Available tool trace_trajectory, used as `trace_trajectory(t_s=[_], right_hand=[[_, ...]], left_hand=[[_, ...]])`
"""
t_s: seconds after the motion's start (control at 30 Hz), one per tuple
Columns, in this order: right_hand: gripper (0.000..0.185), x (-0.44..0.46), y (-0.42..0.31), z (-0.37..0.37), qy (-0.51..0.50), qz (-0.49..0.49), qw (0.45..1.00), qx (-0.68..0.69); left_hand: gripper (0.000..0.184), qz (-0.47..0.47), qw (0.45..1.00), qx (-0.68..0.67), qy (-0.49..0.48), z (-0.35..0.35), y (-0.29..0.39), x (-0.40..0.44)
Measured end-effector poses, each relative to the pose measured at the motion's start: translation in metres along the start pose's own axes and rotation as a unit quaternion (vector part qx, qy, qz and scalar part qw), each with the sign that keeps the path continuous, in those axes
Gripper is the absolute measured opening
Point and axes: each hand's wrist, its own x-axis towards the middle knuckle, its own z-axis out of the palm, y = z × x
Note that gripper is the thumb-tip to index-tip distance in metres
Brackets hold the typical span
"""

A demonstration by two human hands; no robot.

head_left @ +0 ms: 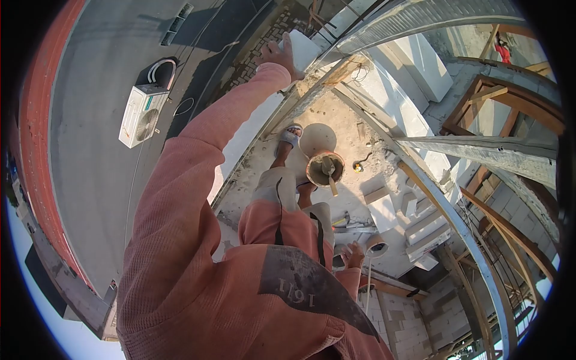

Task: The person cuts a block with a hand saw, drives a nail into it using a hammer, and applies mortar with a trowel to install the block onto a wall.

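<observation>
My left hand [279, 57] reaches forward with its fingers spread, lying against a pale block [303, 50] on top of the low wall. My right hand [355, 255] is low beside my hip, fingers curled; what they hold, if anything, I cannot make out. Close to it is a round, hollow-looking grey object [377, 246], and a thin pale rod [368, 279] runs down below. Between my feet and the rubble stands a bucket [312, 172] with a trowel [328, 168] in it, its handle sticking out over the rim.
Several white blocks [427, 231] are piled at right. A yellow-black tape measure [358, 167] lies on the dusty floor. Metal beams [480, 153] and wooden frames [504, 102] cross the right side. Beyond the wall, a lower roof carries an air-conditioner unit [143, 114].
</observation>
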Motion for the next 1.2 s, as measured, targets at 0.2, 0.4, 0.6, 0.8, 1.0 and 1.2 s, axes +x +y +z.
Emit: trace_trajectory(t_s=[0.2, 0.4, 0.6, 0.8, 1.0, 1.2], right_hand=[[0.045, -0.012, -0.002, -0.007, 0.01, 0.004, 0.999, -0.033], [0.046, -0.005, 0.01, -0.006, 0.001, 0.001, 0.999, -0.044], [0.047, 0.006, 0.022, -0.002, -0.026, -0.008, 0.999, -0.029], [0.045, -0.005, 0.025, 0.006, 0.0, 0.015, 1.0, -0.009], [0.043, -0.016, 0.029, 0.014, 0.02, 0.015, 1.0, -0.018], [0.041, 0.013, 0.031, 0.02, -0.036, -0.185, 0.951, -0.244]], left_hand=[[0.132, -0.004, 0.999, -0.021, 0.029, 0.014, -0.004, 0.006], [0.135, 0.005, 0.999, -0.01, 0.046, 0.018, -0.004, 0.008], [0.135, 0.016, 0.999, -0.023, 0.03, 0.012, -0.005, 0.005], [0.134, 0.022, 0.998, 0.005, 0.052, 0.028, -0.006, 0.012], [0.134, 0.018, 0.997, 0.027, 0.065, 0.036, -0.005, 0.013], [0.128, 0.055, 0.998, -0.023, 0.036, 0.028, -0.024, 0.013]])
